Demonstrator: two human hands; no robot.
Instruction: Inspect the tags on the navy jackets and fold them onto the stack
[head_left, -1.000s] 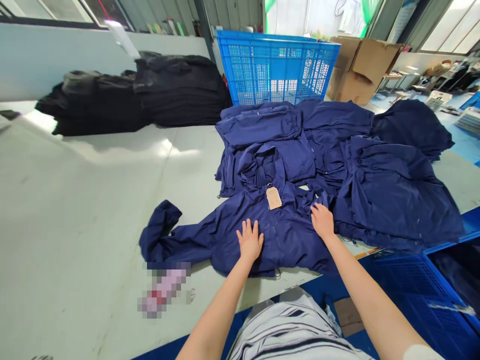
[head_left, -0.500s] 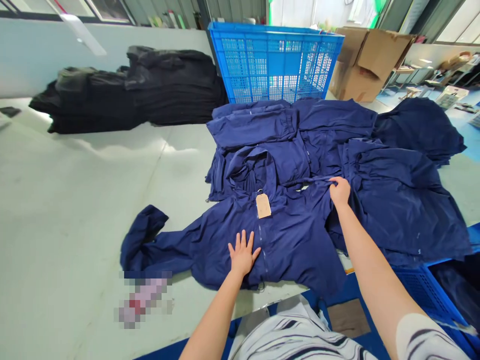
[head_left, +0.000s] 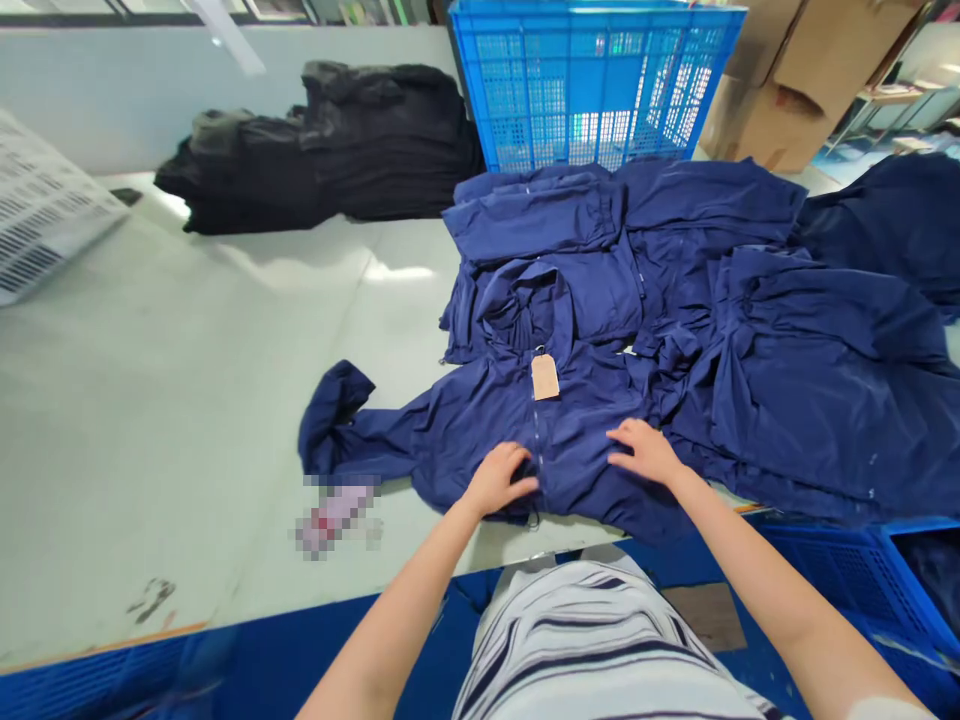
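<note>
A navy hooded jacket (head_left: 472,415) lies spread on the pale table, front up, with a zip down its middle. A brown paper tag (head_left: 545,377) hangs at its neck. My left hand (head_left: 501,480) rests on the lower front just left of the zip, thumb and fingers apart. On the other side of the zip, my right hand (head_left: 643,450) is over the jacket's front with its fingers spread and nothing held. I cannot tell whether it touches the cloth. The jacket's left-hand sleeve (head_left: 334,425) is bent back on itself at the cuff.
Piles of navy garments (head_left: 832,370) lie behind and right of the jacket. A black clothing stack (head_left: 322,150), a blue crate (head_left: 592,90) and a cardboard box (head_left: 795,100) stand at the back. A pixelated item (head_left: 337,515) lies near the sleeve. Another blue crate (head_left: 832,570) is below at right.
My right hand has let go of the jacket's right-hand sleeve and moved left and down over the front. My left hand's fingers have curled in from lying flat. The view has shifted.
</note>
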